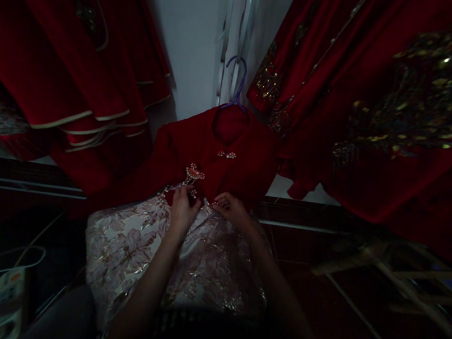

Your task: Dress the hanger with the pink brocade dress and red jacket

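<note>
A red top [247, 167] lies in front of me on a purple hanger [239, 89]. Below it spreads a pale brocade cloth with a shiny floral pattern [125, 245], like a skirt. My left hand [183, 211] is closed at the waist, fingers bent beside a beaded ornament [194, 173] with dangling strands. My right hand [232, 209] pinches at the same waistline, a short gap to the right. What sits between the fingertips of either hand is too small and dark to make out. A small jewelled clasp [227, 155] shows under the neckline.
Red garments with pale edging [94, 87] hang at left. More red garments with gold sequins [441, 94] hang at right. A white power strip with cords [8, 295] stands at lower left. A blurred wooden frame [400, 280] is on the right, over the dark floor.
</note>
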{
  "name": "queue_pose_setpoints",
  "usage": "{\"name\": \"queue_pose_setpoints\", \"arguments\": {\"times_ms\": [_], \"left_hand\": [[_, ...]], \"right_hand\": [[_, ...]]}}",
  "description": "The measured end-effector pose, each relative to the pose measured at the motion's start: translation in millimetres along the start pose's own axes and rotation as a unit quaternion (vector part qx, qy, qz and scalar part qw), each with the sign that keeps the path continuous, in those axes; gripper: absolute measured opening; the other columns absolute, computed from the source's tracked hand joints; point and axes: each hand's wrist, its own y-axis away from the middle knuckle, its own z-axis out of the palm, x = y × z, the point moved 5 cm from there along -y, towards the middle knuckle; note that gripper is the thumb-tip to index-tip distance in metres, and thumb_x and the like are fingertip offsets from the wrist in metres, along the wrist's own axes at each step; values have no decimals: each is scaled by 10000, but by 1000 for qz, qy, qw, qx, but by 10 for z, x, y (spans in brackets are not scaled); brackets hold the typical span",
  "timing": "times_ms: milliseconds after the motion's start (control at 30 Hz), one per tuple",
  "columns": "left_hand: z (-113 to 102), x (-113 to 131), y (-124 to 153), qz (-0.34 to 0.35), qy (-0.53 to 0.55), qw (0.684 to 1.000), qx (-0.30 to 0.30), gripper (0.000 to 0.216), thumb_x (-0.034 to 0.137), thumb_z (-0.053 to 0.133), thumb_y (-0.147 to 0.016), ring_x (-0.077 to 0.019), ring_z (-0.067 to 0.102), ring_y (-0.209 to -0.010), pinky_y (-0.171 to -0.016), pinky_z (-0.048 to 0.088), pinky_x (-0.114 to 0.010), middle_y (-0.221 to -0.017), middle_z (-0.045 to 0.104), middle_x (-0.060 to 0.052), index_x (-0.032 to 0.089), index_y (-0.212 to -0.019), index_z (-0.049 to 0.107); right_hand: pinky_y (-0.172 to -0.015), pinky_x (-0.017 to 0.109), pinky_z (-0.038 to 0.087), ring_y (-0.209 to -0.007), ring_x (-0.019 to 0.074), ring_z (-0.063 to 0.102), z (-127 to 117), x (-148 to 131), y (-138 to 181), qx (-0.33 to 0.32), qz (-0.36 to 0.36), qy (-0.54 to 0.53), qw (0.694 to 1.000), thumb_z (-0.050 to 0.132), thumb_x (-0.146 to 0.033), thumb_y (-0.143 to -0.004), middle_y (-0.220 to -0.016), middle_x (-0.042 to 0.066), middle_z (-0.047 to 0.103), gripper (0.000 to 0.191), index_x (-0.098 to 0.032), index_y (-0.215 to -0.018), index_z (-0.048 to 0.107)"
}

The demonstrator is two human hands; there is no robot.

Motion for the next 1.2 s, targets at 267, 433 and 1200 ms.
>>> {"name": "queue_pose_setpoints", "arguments": {"times_ms": [267,433,1200], "left_hand": [[-88,7,78,31,5,995,91,189,240,558,-828,-208,551,-953,-891,451,-361,-1001,550,-75,208,-1012,583],[-129,26,-84,70,-24,995,71,152,273,566,-843,-217,549,-948,-893,446,-369,-974,561,-75,207,-969,621],[137,125,292,39,154,980,124,132,266,601,-827,-102,547,-683,-652,447,-221,-820,590,-13,180,-925,617]], "right_hand": [[-702,271,495,-731,126,630,-259,-113,6,19,11,1,1000,664,-318,-758,-847,29,690,228,-181,-931,611],[-721,281,485,-757,135,626,-470,-262,21,49,5,-35,998,662,-313,-753,-853,37,695,204,-187,-909,619],[-632,230,539,-743,128,661,210,-283,24,104,-29,-59,992,585,-339,-841,-934,39,675,216,-210,-1010,623]]}}
